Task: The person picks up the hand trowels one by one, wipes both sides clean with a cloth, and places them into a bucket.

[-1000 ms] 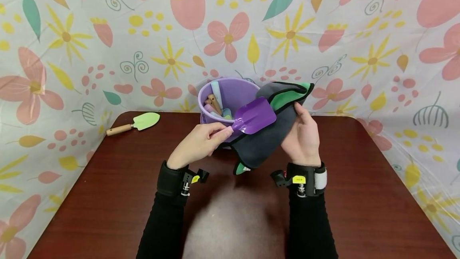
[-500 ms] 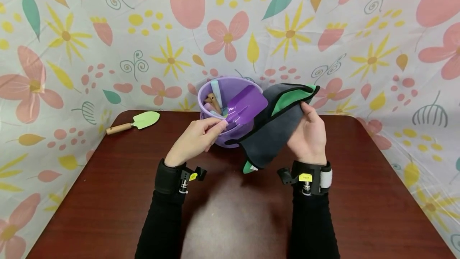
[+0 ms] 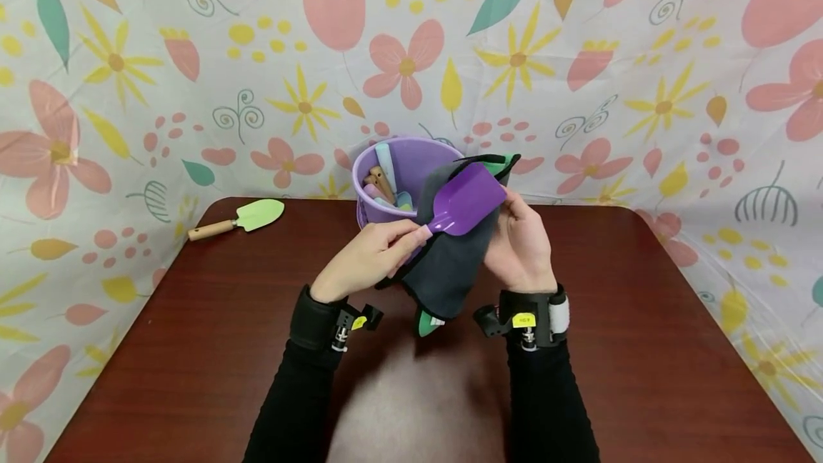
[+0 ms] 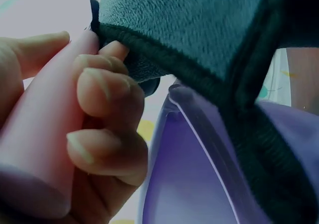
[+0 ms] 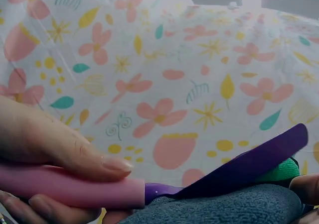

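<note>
Head view: the person's left hand (image 3: 369, 257) grips the pink handle of a purple toy shovel (image 3: 467, 198), fingers curled round it and thumb laid along the top. The shovel blade points up and to the right, lying against a grey cloth (image 3: 450, 263) with black edging and a green lining. The right hand (image 3: 517, 245) holds this cloth from the right side, fingers wrapped behind the fabric and thumb near the blade's right edge. The cloth hangs from just under the blade down to the table (image 3: 193, 349), where a green corner shows at its lower end.

Directly behind the shovel and cloth stands a purple bucket (image 3: 392, 163) at the far edge of the table. It contains several tools with wooden and pale blue handles. A green trowel (image 3: 241, 219) with a wooden handle lies on the far left of the table, well apart from both hands.

Left wrist view: the fingers (image 4: 102, 92) close tightly round the pink handle, with the cloth's black hem touching the fingertips.

Right wrist view: the blade rests on the grey cloth, edge-on.
</note>
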### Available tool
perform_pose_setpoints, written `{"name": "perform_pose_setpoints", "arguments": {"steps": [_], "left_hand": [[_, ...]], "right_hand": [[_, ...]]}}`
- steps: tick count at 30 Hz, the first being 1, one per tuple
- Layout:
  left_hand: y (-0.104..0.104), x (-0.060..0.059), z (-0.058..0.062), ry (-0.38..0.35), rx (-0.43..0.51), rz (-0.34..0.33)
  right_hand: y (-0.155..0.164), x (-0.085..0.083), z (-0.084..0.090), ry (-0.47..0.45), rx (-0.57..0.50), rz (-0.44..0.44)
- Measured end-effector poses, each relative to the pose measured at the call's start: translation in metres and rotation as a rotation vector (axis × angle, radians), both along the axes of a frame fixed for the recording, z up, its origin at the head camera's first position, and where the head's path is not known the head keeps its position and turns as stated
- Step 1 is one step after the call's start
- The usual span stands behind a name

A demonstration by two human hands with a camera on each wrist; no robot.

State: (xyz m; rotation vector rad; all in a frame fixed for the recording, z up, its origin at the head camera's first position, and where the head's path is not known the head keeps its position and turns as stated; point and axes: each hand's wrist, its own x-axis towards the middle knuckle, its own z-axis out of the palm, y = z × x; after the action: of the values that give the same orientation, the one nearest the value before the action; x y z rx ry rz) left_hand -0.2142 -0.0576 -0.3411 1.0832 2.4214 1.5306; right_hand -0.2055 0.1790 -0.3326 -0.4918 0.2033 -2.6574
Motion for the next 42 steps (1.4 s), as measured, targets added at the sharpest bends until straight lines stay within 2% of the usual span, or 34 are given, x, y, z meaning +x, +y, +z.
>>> {"name": "perform_pose_setpoints", "arguments": {"steps": [6,10,14,21,24,34,42], "left_hand": [[-0.001,0.001,-0.003,-0.053,-0.048,-0.027],[-0.004,-0.001,-0.007,-0.112,-0.076,-0.053],[-0.008,-0.004,-0.009,-0.122,-0.105,-0.058],[-0.016,-0.007,-0.010,-0.122,-0.102,-0.051],[-0.018,-0.010,-0.011,-0.109,-0.086,-0.029],[-0.028,-0.014,-0.008,-0.001,-0.051,0.112],[-0.025,-0.012,-0.006,0.059,0.037,0.128]], "right_hand": [[0.003,0.001,-0.001,-0.004,0.009,-0.013],[0.006,0.004,-0.002,-0.002,0.002,-0.059],[0.009,0.006,-0.002,0.010,0.005,-0.099],[0.014,0.008,-0.001,0.051,-0.014,-0.111],[0.016,0.008,0.000,0.056,-0.024,-0.108],[0.022,0.007,0.003,0.021,-0.111,-0.075],[0.016,0.001,0.001,-0.002,-0.086,-0.035]]}}
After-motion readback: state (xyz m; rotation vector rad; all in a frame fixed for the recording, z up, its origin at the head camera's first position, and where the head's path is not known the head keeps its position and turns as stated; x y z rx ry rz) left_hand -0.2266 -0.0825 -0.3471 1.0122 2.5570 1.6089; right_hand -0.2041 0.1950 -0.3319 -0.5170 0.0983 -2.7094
